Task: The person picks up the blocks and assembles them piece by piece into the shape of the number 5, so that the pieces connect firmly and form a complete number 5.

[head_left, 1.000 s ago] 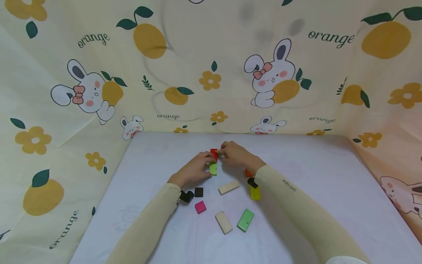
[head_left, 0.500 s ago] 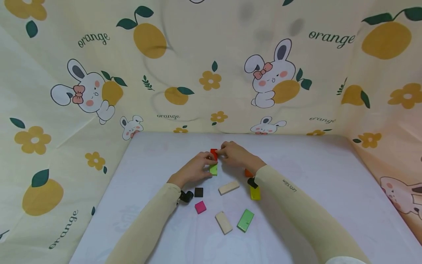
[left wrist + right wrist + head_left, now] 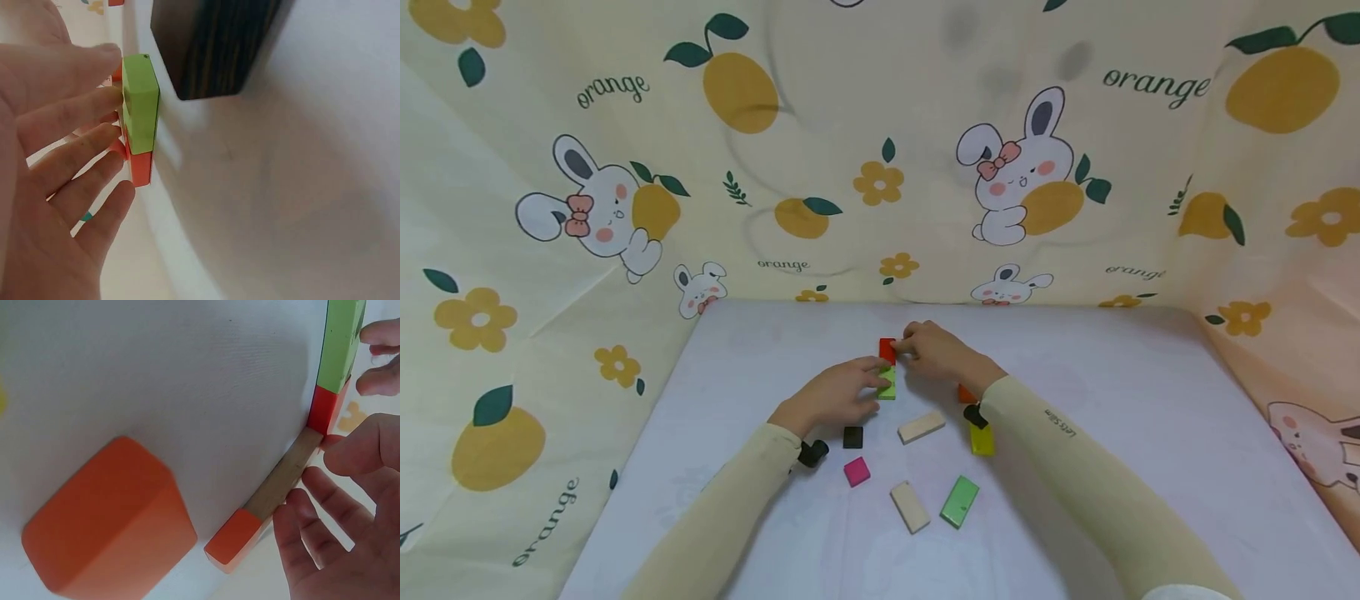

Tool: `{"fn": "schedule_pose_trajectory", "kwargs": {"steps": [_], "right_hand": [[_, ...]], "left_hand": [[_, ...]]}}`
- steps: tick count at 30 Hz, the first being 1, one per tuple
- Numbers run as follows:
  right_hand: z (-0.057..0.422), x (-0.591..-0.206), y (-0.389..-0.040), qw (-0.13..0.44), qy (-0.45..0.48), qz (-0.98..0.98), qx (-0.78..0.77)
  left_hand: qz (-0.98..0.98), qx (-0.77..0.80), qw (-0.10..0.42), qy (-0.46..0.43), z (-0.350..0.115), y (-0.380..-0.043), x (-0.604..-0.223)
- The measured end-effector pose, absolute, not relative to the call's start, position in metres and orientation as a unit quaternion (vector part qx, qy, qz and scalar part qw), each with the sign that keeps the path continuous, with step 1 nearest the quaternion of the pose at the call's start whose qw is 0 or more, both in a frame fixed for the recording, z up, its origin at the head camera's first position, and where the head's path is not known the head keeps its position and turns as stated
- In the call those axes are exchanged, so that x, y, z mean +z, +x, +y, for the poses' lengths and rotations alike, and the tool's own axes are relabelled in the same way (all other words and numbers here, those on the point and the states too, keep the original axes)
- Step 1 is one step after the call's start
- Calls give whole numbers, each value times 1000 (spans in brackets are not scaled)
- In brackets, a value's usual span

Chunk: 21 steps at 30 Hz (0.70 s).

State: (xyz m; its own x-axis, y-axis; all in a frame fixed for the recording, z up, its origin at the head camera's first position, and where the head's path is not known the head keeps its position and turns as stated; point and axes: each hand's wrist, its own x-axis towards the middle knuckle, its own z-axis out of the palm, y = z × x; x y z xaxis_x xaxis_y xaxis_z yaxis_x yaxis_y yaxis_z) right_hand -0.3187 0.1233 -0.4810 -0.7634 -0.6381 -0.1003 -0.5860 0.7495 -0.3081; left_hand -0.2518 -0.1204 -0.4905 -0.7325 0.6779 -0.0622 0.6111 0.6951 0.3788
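Observation:
In the head view, my left hand lies beside a light green block, with its fingers spread and fairly straight. The left wrist view shows those fingertips at one face of the green block, where contact is hard to tell. A red block adjoins the green one. My right hand reaches in from the right, its fingertips at the red block. In the right wrist view, its loosely bent fingers rest along a bare wood block, which joins the red block to an orange block.
Nearer on the white table lie a black block, a pink block, two plain wood blocks and a green block. Yellow and orange blocks are partly under the right arm. A printed cloth walls the back.
My left hand has let go of the light green block, spread its fingers and drawn slightly left and nearer. The right hand has stayed in place.

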Motion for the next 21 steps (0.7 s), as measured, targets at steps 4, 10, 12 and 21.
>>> {"fn": "schedule_pose_trajectory", "kwargs": {"steps": [4, 10, 12, 21], "right_hand": [[123, -478, -317, 95, -331, 930, -130], [121, -477, -315, 101, -325, 931, -136], [121, -478, -315, 103, -322, 931, -136], [121, -476, -314, 102, -322, 931, -136]], "left_hand": [[914, 164, 98, 357, -119, -251, -490], [919, 166, 96, 344, -117, -255, -492], [919, 171, 98, 340, -117, -255, -491], [921, 147, 82, 353, -114, -258, -492]]}}
